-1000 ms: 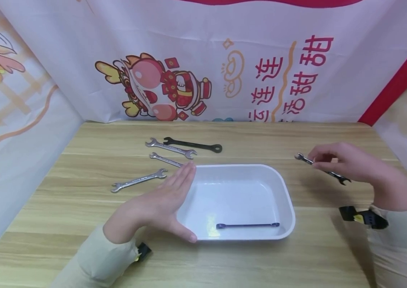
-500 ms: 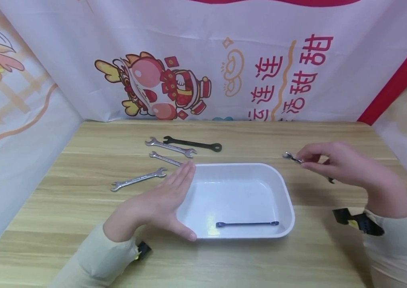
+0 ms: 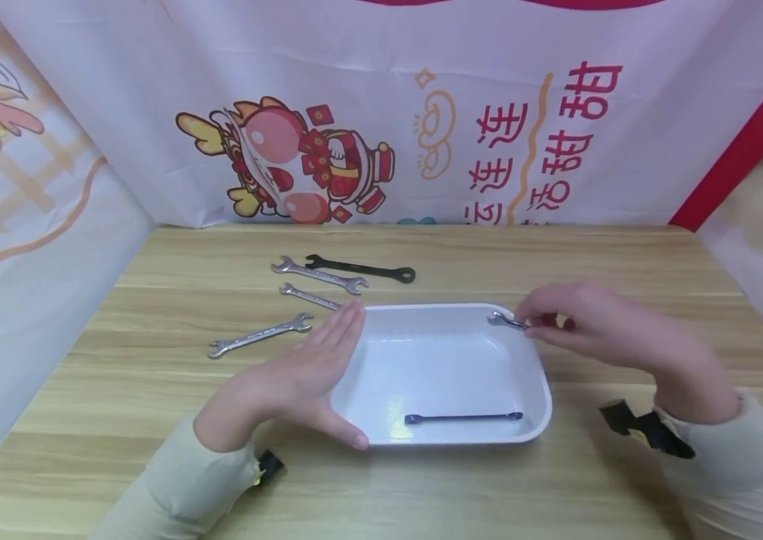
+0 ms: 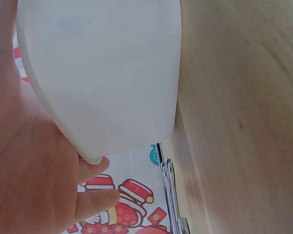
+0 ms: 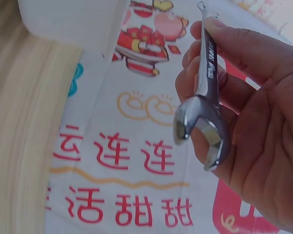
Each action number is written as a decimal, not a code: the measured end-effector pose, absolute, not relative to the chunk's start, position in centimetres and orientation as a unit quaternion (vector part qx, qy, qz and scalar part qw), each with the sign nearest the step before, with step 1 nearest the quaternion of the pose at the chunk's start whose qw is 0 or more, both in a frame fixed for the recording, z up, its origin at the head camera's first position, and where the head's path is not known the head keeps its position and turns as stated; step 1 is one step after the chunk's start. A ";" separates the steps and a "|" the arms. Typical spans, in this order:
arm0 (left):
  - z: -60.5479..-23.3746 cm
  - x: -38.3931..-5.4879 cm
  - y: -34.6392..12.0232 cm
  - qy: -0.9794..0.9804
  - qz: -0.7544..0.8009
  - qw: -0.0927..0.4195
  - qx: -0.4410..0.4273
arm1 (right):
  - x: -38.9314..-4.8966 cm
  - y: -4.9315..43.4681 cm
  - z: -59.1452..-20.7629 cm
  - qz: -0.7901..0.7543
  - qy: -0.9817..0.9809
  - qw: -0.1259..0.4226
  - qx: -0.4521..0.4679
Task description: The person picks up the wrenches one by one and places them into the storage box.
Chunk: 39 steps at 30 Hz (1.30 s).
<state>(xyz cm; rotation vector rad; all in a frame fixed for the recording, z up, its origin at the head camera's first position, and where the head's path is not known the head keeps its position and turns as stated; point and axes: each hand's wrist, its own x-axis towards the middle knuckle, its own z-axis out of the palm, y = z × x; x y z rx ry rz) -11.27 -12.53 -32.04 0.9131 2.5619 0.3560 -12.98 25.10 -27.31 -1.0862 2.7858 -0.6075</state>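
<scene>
A white tray [image 3: 425, 367] sits on the table with one dark wrench [image 3: 464, 418] lying inside along its near side. My left hand [image 3: 293, 382] rests against the tray's left end, thumb and straight fingers spread along the rim; the left wrist view shows the palm beside the white wall [image 4: 102, 73]. Between thumb and fingers, my right hand [image 3: 590, 326] pinches a shiny open-end wrench [image 5: 208, 73]. One end of that wrench is over the tray's far right corner; its other end is hidden by the hand in the head view.
Left of and behind the tray lie a silver wrench [image 3: 261, 335], a smaller silver wrench [image 3: 310, 297], another silver wrench [image 3: 320, 275] and a black wrench [image 3: 361, 268]. A printed white cloth [image 3: 449, 150] hangs behind the wooden table [image 3: 489, 495].
My right hand has carried the open-end wrench leftward from the table's right side to the tray's far right corner. The left hand and tray have stayed in place.
</scene>
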 end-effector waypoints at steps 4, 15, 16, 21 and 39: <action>-32.0 -11.2 -12.5 0.916 0.124 0.197 0.326 | -12.8 24.0 -27.5 -0.205 0.906 0.079 -0.361; -32.3 -11.4 -12.5 0.916 0.124 0.190 0.330 | -12.0 20.8 -28.0 -0.220 0.878 0.113 -0.409; -32.3 -11.4 -12.4 0.916 0.124 0.190 0.330 | -11.9 20.6 -28.1 -0.224 0.875 0.116 -0.413; -32.3 -11.3 -12.5 0.916 0.125 0.192 0.330 | -11.9 19.6 -28.5 -0.228 0.866 0.141 -0.423; -32.3 -11.2 -12.6 0.918 0.123 0.194 0.324 | -12.4 17.0 -31.8 -0.235 0.820 0.258 -0.454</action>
